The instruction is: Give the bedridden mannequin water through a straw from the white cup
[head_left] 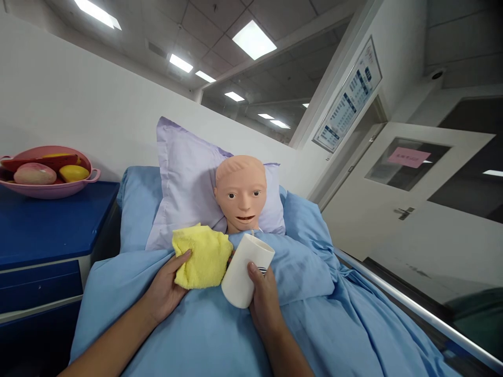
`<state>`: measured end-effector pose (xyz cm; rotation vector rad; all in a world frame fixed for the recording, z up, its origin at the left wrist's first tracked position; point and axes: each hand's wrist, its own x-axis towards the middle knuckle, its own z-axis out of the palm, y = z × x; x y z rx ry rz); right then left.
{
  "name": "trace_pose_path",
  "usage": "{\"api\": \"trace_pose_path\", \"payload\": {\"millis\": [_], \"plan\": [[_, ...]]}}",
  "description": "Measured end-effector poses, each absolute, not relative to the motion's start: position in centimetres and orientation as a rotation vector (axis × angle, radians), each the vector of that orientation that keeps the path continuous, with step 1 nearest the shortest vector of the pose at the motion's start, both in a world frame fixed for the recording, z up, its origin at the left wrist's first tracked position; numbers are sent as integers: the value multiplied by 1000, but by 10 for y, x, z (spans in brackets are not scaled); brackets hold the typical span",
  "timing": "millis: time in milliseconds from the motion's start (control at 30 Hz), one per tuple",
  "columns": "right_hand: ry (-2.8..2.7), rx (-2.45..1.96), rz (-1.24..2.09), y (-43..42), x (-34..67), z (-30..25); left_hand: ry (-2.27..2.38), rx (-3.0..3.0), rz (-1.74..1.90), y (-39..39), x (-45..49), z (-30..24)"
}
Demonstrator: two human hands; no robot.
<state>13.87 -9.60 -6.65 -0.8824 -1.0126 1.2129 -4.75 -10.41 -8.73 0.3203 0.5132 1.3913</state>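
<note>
My left hand [168,288] holds a folded yellow towel [203,257], thumb on its front and the other fingers behind it. In my right hand [265,296] is a white cup [240,277] with dark stripes, tilted with its rim up and to the right. The inside of the cup is hidden. Towel and cup are side by side above the blue quilt [220,335]. Just beyond them a manikin [241,193] lies with its head on a lilac pillow [186,188], its mouth slightly parted and its body under the quilt.
On the left, a blue bedside cabinet [47,230] bears a pink basin [55,191] of fruit, with a yellow one [74,173] among them. A metal bed rail [416,309] runs along the right side. Behind it stands a white door [393,209].
</note>
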Motion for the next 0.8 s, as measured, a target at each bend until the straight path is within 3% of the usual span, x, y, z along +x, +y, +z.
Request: {"api": "trace_pose_path", "payload": {"millis": [367, 567, 800], "plan": [[-1044, -824, 1273, -90, 145, -75, 534, 414, 1401, -101, -48, -96], [-1015, -771, 1178, -89, 148, -80, 640, 864, 1377, -102, -31, -67], [-973, -837, 935, -88, 150, -76, 1143, 1809, 2092, -87, -11, -7]]}}
